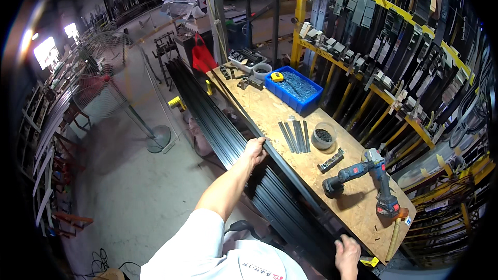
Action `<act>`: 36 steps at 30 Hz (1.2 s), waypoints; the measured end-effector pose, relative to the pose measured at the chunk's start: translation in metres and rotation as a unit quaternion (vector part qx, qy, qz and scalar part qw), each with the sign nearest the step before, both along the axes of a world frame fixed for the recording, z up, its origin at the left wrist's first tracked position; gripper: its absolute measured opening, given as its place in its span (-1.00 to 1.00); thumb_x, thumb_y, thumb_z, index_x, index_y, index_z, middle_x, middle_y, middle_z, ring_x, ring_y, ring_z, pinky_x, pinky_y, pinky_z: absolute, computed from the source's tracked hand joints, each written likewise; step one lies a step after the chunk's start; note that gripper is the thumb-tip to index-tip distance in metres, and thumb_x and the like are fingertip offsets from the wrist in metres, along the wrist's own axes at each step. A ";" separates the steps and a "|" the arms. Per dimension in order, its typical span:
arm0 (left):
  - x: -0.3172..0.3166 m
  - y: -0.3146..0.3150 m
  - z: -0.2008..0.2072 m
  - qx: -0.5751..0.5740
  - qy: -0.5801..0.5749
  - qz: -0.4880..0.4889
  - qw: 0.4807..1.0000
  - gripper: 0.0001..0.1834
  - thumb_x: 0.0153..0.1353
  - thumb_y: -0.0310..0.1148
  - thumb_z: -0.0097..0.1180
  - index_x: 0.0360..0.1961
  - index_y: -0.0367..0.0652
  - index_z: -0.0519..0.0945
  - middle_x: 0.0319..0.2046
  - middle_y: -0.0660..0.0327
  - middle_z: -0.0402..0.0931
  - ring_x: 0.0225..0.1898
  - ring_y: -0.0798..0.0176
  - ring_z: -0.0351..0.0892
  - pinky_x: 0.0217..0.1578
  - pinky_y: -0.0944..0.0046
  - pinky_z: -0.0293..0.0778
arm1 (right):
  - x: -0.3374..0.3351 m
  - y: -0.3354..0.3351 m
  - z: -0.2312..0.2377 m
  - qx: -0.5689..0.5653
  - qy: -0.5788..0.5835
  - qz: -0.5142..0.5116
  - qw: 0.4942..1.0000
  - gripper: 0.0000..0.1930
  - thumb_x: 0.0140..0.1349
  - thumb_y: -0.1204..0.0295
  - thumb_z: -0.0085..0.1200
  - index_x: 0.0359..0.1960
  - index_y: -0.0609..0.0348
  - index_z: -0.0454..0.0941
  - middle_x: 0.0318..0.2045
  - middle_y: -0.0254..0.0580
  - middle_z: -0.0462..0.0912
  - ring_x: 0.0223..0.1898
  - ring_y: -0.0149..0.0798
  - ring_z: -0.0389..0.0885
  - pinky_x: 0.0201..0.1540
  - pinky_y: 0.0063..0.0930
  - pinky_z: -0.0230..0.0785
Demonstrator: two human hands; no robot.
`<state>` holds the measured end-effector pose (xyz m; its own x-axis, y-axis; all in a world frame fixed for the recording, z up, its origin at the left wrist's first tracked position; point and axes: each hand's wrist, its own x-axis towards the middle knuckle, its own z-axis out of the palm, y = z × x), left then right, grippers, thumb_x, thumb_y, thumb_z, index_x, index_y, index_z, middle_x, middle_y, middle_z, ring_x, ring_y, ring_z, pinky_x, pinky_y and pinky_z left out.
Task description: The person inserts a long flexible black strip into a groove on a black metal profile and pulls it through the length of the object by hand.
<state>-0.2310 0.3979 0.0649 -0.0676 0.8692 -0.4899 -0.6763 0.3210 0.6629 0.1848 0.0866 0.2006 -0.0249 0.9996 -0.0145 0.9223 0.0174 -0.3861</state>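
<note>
My left hand (254,150) grips the edge of a long black metal profile (233,109) that lies along the left edge of the wooden workbench (275,111). My right hand (347,254) holds the same profile near its close end, at the bench's front corner. More long black profiles (207,114) are stacked side by side just left of the bench, below the one I hold. My left arm reaches forward from a white sleeve.
On the bench lie several short dark strips (295,136), a clear tub of small dark parts (324,137), a cordless drill (371,173), a blue bin of screws (294,89) and a mallet (394,236). A yellow rack of profiles (394,57) stands right. A pedestal fan (104,80) stands left.
</note>
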 end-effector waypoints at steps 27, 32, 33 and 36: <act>-0.120 -0.021 0.113 0.187 -0.096 -0.225 0.951 -0.70 0.28 -0.29 0.27 -0.20 -0.39 0.65 -0.47 0.04 0.65 -0.44 0.17 0.67 -0.33 0.21 0.60 | -0.079 0.006 0.070 0.220 -0.085 -0.030 0.971 -0.85 -0.02 0.57 0.25 -0.41 0.26 0.53 -0.44 -0.05 0.53 -0.37 0.08 0.50 -0.23 -0.14 0.36; -0.150 -0.032 0.132 0.231 -0.135 -0.227 0.936 -0.72 0.27 -0.39 0.20 -0.13 -0.44 0.62 -0.46 -0.02 0.68 -0.47 0.16 0.67 -0.30 0.14 0.58 | -0.113 -0.021 0.061 0.290 -0.130 -0.055 0.947 -0.77 -0.04 0.66 0.15 -0.28 0.31 0.51 -0.38 0.03 0.48 -0.34 0.08 0.45 -0.20 -0.08 0.33; -0.153 -0.034 0.136 0.230 -0.138 -0.228 0.936 -0.73 0.27 -0.40 0.19 -0.15 -0.45 0.63 -0.47 -0.02 0.67 -0.47 0.16 0.67 -0.31 0.14 0.57 | -0.114 -0.027 0.056 0.299 -0.122 -0.046 0.945 -0.75 -0.01 0.65 0.10 -0.22 0.34 0.51 -0.35 0.05 0.47 -0.32 0.07 0.43 -0.18 -0.07 0.33; -0.159 -0.038 0.149 0.232 -0.152 -0.228 0.933 -0.77 0.26 -0.44 0.15 -0.22 -0.47 0.64 -0.49 -0.02 0.67 -0.46 0.16 0.67 -0.33 0.14 0.55 | -0.126 -0.037 0.055 0.327 -0.113 -0.056 0.937 -0.70 -0.08 0.73 -0.03 -0.23 0.33 0.51 -0.34 0.04 0.47 -0.29 0.05 0.41 -0.15 -0.09 0.32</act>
<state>-0.3899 0.3601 0.2138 0.4422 0.8969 0.0098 -0.7187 0.3477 0.6022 0.0585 0.0499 0.2552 0.0099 0.7930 0.6091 0.9895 0.0803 -0.1205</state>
